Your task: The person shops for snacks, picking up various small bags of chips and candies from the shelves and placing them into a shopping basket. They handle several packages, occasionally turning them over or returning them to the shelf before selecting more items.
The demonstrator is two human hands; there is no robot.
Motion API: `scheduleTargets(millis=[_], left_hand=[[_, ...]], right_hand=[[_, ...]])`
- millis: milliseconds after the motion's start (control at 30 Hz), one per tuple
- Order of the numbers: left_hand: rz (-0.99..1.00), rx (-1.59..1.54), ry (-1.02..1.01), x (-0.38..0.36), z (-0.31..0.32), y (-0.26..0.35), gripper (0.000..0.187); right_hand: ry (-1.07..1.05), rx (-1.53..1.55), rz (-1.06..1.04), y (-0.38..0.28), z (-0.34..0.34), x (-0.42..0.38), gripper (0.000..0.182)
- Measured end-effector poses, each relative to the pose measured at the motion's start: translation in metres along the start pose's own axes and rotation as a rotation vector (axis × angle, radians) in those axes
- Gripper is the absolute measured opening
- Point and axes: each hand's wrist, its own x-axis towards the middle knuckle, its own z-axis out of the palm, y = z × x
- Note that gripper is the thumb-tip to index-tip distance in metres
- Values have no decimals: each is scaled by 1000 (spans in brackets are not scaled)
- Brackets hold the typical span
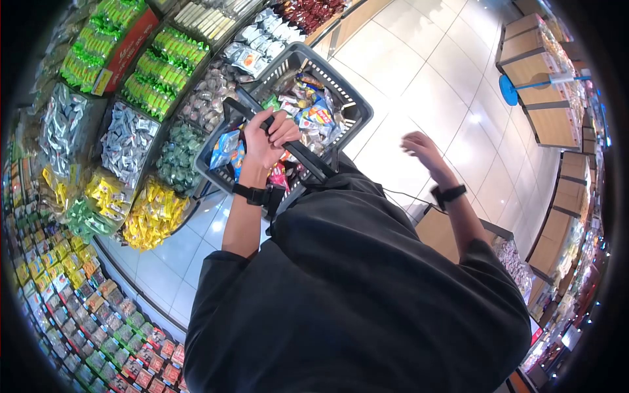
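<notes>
My left hand [270,134] is wrapped round the black handle [308,159] of a dark grey shopping basket [357,108]. Inside the basket lie several small snack packs, among them a blue and yellow pack [318,116] and a blue pack [225,147] near the left corner. Off to the right, over the tiled floor, my right hand [420,149] hangs in the air with its fingers bent and touches nothing; whether they are apart is hard to see. Each wrist carries a black band.
Bins of wrapped snacks stand left of the basket, with green packs [167,65], silver packs [129,141] and yellow packs [156,213]. Packed shelves [98,327] fill the lower left. Wooden display stands [550,124] line the right side, beyond the pale tiled floor [452,78].
</notes>
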Motion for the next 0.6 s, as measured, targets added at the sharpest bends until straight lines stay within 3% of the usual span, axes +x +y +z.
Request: scheduleTargets(millis=[100, 167, 233, 367, 500, 533, 567, 600], left_hand=[[113, 22, -48, -3, 18, 12, 45], [214, 44, -111, -7, 34, 14, 42], [252, 5, -171, -8, 37, 21, 39], [313, -189, -130, -13, 53, 25, 39], [358, -127, 46, -28, 64, 19, 41], [367, -105, 60, -29, 69, 16, 41], [375, -83, 76, -28, 75, 11, 41], [395, -109, 119, -28, 79, 8, 42]], right_hand=[[212, -126, 44, 15, -35, -21, 28], [219, -186, 28, -12, -25, -25, 22], [188, -211, -300, -42, 2, -21, 15], [2, -235, -686, -110, 78, 16, 15], [-269, -792, -670, -97, 134, 87, 31], [-333, -944, -527, -101, 147, 99, 48], [-387, -1186, -449, -93, 167, 119, 51], [-377, -1193, -468, -97, 172, 131, 47]])
